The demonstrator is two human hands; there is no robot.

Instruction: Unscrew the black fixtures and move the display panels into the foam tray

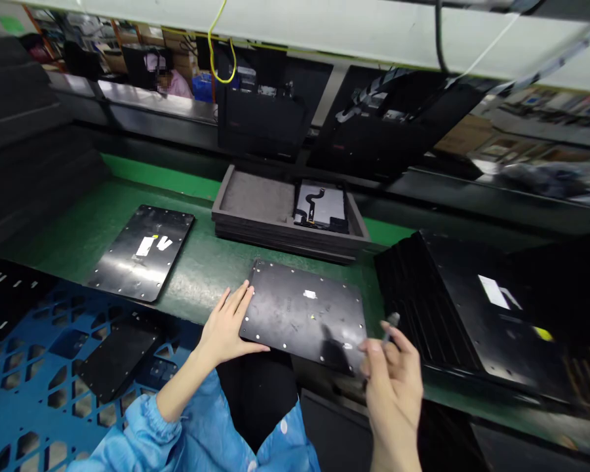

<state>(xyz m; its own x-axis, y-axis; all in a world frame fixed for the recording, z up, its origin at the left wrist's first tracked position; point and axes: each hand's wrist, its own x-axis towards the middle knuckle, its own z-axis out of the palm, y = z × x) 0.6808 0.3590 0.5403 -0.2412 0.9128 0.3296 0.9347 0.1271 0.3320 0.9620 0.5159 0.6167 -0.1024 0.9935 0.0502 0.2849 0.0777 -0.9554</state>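
A black metal plate [302, 314] with small holes along its rim lies on the green table [201, 262] in front of me. My left hand [226, 328] rests flat and open on the plate's left edge, fingers stretched out. At the plate's right corner, my right hand [391, 373] is closed around a thin grey pen-like tool [390, 328], its tip pointing up. Both sleeves are light blue.
A second black plate [142, 252] lies to the left. A dark foam tray [255, 203] holding a silver part [320, 204] sits behind. A stack of black plates [472, 314] stands at the right. A blue pallet [39, 367] is lower left. A person sits far back.
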